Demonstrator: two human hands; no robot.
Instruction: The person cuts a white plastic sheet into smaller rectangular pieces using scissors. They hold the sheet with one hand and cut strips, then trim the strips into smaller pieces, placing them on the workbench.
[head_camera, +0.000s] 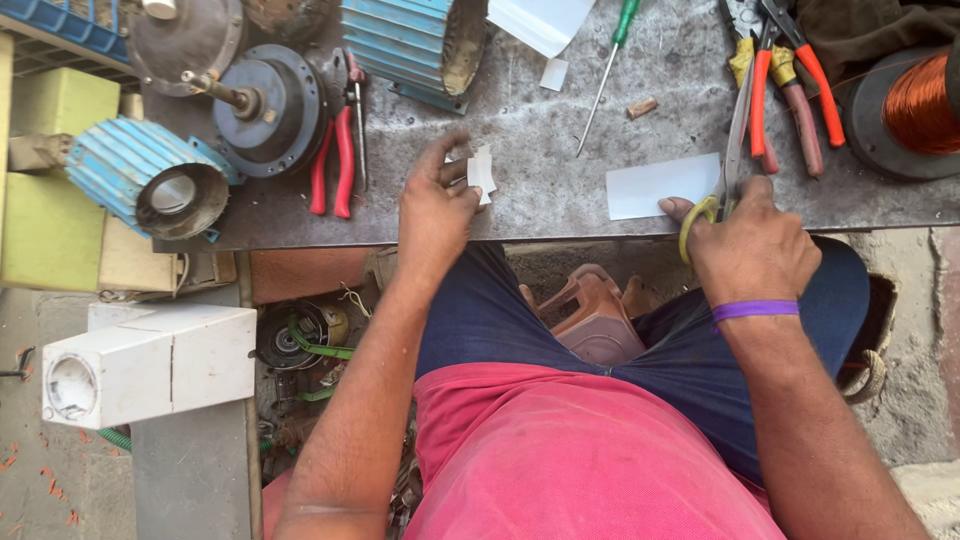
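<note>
Small white paper slips (481, 172) are pinched by the left hand (436, 208), yellow-handled scissors (722, 165) gripped by the right hand (755, 245); cuts are best kept straight.

The right hand (752, 245) hides the scissors' (735, 150) handles; the copper spool (915, 105) at 2 o'clock is cut off by the edge.

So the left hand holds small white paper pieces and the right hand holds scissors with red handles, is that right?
Not quite. In the head view the scissors in the right hand have yellow handles, not red; the red handles belong to the pliers lying beside. The left hand does hold small white paper pieces.
</note>
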